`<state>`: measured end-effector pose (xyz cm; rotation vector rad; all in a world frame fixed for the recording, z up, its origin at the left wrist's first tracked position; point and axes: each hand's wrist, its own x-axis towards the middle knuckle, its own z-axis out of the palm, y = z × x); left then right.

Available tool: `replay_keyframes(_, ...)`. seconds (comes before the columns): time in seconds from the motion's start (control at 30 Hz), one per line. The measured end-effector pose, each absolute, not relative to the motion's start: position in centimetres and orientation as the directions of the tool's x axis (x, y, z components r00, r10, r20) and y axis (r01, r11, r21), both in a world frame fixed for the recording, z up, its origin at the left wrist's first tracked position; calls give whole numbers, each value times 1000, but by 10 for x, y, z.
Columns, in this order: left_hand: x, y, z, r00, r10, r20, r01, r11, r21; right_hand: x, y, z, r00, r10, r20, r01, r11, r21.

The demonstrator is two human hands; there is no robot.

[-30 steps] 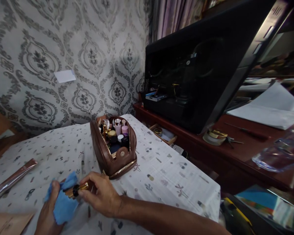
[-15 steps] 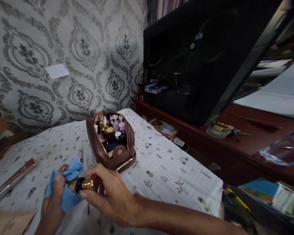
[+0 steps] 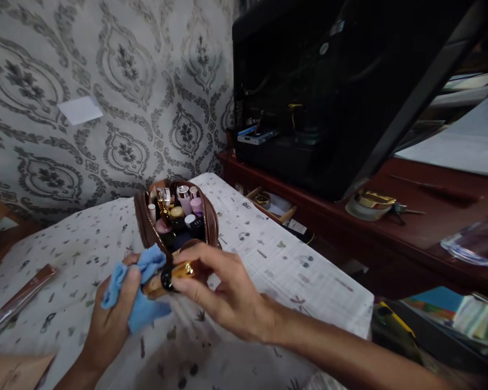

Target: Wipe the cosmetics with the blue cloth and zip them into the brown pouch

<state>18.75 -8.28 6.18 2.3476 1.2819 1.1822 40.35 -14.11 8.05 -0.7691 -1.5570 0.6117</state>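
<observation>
My left hand [image 3: 116,311] is closed on a blue cloth [image 3: 148,315], whose folds wrap round the lower end of a small bottle. This little bottle [image 3: 155,287] is amber, with a black collar and a shiny gold cap. Thumb and fingers of my right hand [image 3: 223,290] pinch it at the gold cap end. Just beyond my hands stands an unzipped brown cosmetic bag [image 3: 143,216], packed with several bottles and jars. Part of the bag's front is hidden behind my right hand and the cloth.
White printed fabric [image 3: 264,281] covers the surface under my hands. A long shiny brown packet [image 3: 20,300] lies at left. On the right, a dark red desk [image 3: 406,216] carries a large black screen [image 3: 309,92] and a gold-lidded jar [image 3: 370,206]. An open drawer [image 3: 278,206] holds a roll.
Both hands, with the cloth and bottle, have shifted right and slightly up in view, nearer the bag. More of the bottle's amber body shows out of the cloth. The view has also shifted slightly.
</observation>
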Motion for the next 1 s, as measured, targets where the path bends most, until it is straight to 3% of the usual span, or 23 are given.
replay_keyframes(0.07,192,-78,72,440,663,606,641,-704,305,412,-130,86,-7,764,645,211,632,-746)
replay_keyframes(0.17,186,-68,76,647,458,610,673,-719,-173,424,-106,97,13,725,689,343,644,-684)
replay_keyframes(0.2,183,-66,75,687,422,592,669,-685,-288,426,-96,101,8,720,694,382,639,-667)
replay_keyframes(0.27,176,-63,73,724,390,568,657,-640,-398,429,-77,110,-16,728,686,465,612,-639)
replay_keyframes(0.63,177,-58,67,713,325,622,610,-724,-321,389,1,128,-343,843,415,822,483,-301)
replay_keyframes(0.77,178,-58,66,702,336,628,613,-734,-293,379,17,125,-358,883,305,866,436,-245)
replay_keyframes(1.0,179,-59,65,694,349,630,620,-735,-275,370,32,117,-361,899,246,887,413,-208)
